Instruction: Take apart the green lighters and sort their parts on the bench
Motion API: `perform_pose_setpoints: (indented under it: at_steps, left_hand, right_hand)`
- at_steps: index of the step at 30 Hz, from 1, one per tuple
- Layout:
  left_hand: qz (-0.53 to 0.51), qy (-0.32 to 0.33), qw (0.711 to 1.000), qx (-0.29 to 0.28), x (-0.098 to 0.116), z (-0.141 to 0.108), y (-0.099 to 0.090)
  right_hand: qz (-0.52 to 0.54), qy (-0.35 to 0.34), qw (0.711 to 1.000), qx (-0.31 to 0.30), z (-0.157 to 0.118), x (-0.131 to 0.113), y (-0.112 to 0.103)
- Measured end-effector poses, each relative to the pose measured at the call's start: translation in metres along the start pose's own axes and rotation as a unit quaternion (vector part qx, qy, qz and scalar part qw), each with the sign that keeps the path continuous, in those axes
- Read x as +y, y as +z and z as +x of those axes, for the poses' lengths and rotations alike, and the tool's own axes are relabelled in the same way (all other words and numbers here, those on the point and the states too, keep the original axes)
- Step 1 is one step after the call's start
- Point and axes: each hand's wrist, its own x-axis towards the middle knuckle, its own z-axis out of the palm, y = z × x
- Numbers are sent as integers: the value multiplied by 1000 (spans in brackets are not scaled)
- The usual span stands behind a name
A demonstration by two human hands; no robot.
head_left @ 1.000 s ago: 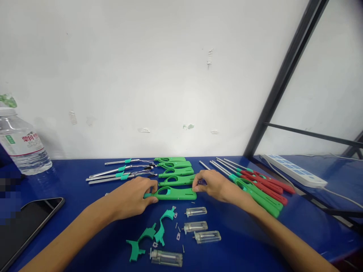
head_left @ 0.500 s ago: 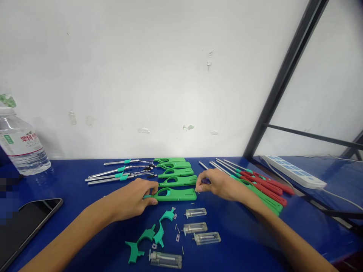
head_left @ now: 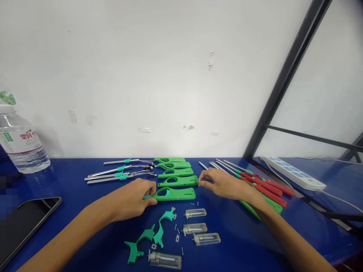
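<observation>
My left hand [head_left: 138, 198] pinches the front end of the nearest green lighter handle [head_left: 181, 193], which lies flat. To the right of the green handles, my right hand [head_left: 215, 183] is raised a little above the table with its fingertips curled together; what they hold, if anything, is too small to make out. Several more green handles [head_left: 177, 172] lie in a column behind. Below are clear fuel tanks [head_left: 195, 228], teal trigger parts [head_left: 146, 234], and small screws [head_left: 182, 251] with metal clips [head_left: 177, 238].
Metal lighter tubes [head_left: 109, 175] with wires lie at the back left. Red lighters [head_left: 263, 187] lie at the right, by a white power strip [head_left: 295, 173]. A phone [head_left: 25, 223] and a water bottle [head_left: 24, 145] are at the left. A dark metal frame [head_left: 279, 88] leans at the right.
My right hand has moved slightly right, away from the nearest handle's end. A small screw now shows on the table below that end. The dark object at my right fingers is no longer visible.
</observation>
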Motion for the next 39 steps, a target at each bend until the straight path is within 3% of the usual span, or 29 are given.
perform_pose_setpoints:
  at_steps: [6,11,15,18,21,27,39]
  left_hand:
    - [0,5,1000,4,-1,-1,1]
    - [1,14,1000,24,0,-4,-2]
    - [-2,29,997,76,5,-6,-8]
    - [-9,43,992,118,9,-3,-11]
    - [-17,49,989,136,11,2,-12]
    - [-25,43,993,103,9,1,-8]
    - [-24,126,985,113,5,1,-4]
  right_hand:
    - [-62,58,996,17,7,16,14]
    - [-83,101,988,77,10,19,16]
    - [-25,30,996,85,8,0,6]
    - [140,-52,989,24,5,-13,4]
    - [249,-73,965,-20,6,-15,8]
    - [207,-92,969,103,9,-13,8]
    - [161,-103,980,61,11,-13,16]
